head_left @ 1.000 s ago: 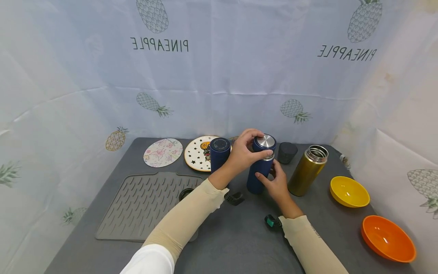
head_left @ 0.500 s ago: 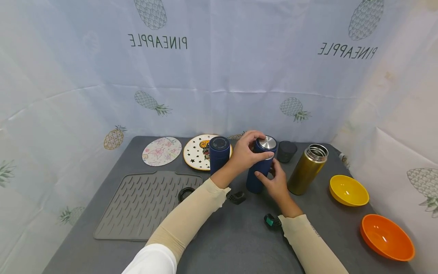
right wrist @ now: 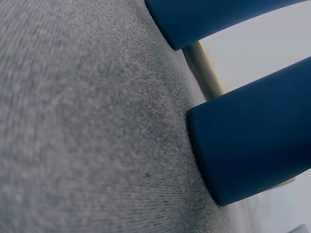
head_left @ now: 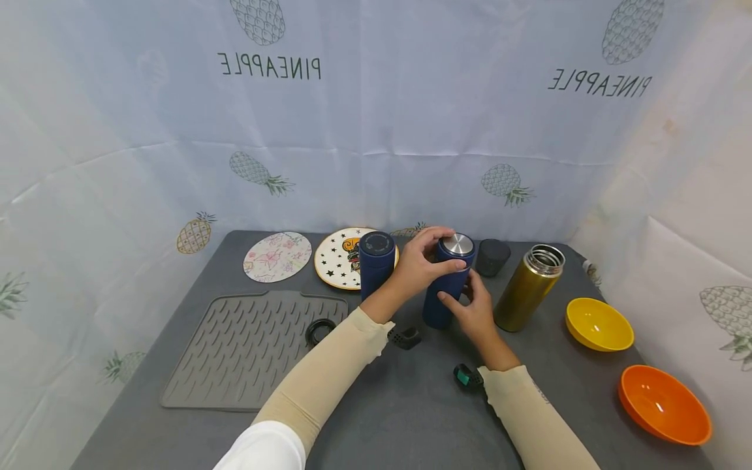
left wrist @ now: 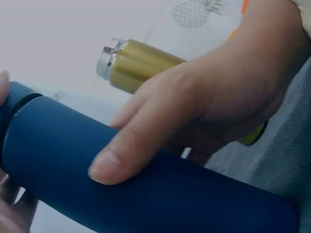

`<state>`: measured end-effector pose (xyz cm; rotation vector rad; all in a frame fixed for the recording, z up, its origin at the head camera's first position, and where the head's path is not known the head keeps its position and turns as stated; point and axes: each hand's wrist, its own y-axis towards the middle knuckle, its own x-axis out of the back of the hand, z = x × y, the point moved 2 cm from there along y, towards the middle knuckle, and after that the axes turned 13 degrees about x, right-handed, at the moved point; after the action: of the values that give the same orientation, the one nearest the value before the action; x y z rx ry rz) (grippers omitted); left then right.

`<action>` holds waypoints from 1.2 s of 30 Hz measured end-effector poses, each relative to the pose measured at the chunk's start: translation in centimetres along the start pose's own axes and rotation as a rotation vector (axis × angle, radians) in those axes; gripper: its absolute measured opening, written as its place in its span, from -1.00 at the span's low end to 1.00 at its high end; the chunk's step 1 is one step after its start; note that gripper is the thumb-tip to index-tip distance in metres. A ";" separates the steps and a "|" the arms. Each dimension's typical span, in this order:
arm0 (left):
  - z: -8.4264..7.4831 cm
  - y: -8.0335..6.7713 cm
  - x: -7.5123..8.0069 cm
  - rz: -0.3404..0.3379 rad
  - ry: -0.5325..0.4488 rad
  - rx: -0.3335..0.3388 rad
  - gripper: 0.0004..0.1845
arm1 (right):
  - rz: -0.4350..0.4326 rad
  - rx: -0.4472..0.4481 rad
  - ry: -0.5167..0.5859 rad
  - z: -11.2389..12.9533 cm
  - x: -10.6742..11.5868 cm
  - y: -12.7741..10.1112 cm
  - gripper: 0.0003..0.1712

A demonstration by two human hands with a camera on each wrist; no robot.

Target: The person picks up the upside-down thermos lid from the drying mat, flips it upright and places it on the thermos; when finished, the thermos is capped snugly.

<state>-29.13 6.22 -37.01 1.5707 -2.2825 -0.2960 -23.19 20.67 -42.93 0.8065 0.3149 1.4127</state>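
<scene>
A dark blue flask (head_left: 448, 287) with a silver-topped cap (head_left: 458, 244) stands upright on the grey table (head_left: 399, 405). My left hand (head_left: 424, 261) grips the cap from the left, fingers curled over its top. My right hand (head_left: 472, 308) holds the flask's body low on its right side. The left wrist view shows the right hand's fingers (left wrist: 146, 141) lying across the blue body (left wrist: 146, 199). The right wrist view shows the flask's base (right wrist: 252, 141) on the table, beside another blue base.
A second blue flask (head_left: 376, 261) stands just left. An open gold flask (head_left: 527, 287) and a dark cap (head_left: 492, 256) are to the right, then a yellow bowl (head_left: 599, 324) and an orange bowl (head_left: 664, 405). Two plates (head_left: 277, 256) lie behind a grey ribbed mat (head_left: 252, 346).
The silver neck that showed under the cap a second ago is now covered; the cap sits flush on the blue body. Both hands keep their hold.
</scene>
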 end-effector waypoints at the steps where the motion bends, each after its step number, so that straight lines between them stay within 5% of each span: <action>1: 0.1 0.0 0.0 -0.005 -0.007 0.011 -0.33 | -0.001 -0.001 0.002 0.0 0.0 0.0 -0.26; 9: 0.6 -0.7 -0.2 -0.065 -0.080 0.028 -0.31 | 0.001 -0.031 0.012 0.0 0.0 0.1 -0.26; 16: 0.6 -1.4 -0.3 -0.050 -0.038 0.013 -0.34 | -0.005 -0.013 0.001 0.0 -0.2 0.1 -0.28; 24: 0.1 -0.9 -1.7 -0.004 0.006 0.144 -0.07 | -0.006 0.008 -0.015 0.0 0.0 -0.1 -0.32; 29: -0.2 -0.5 -2.3 -0.068 0.046 0.187 -0.06 | -0.005 0.018 -0.006 -0.2 -0.1 -0.2 -0.32; 36: -0.1 -1.2 -1.5 -0.171 0.052 0.103 -0.16 | -0.011 0.019 0.007 -0.2 0.0 -0.1 -0.29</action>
<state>-27.60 7.23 -37.59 1.8079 -2.1584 -0.1810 -23.23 20.71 -43.15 0.8142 0.3386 1.4042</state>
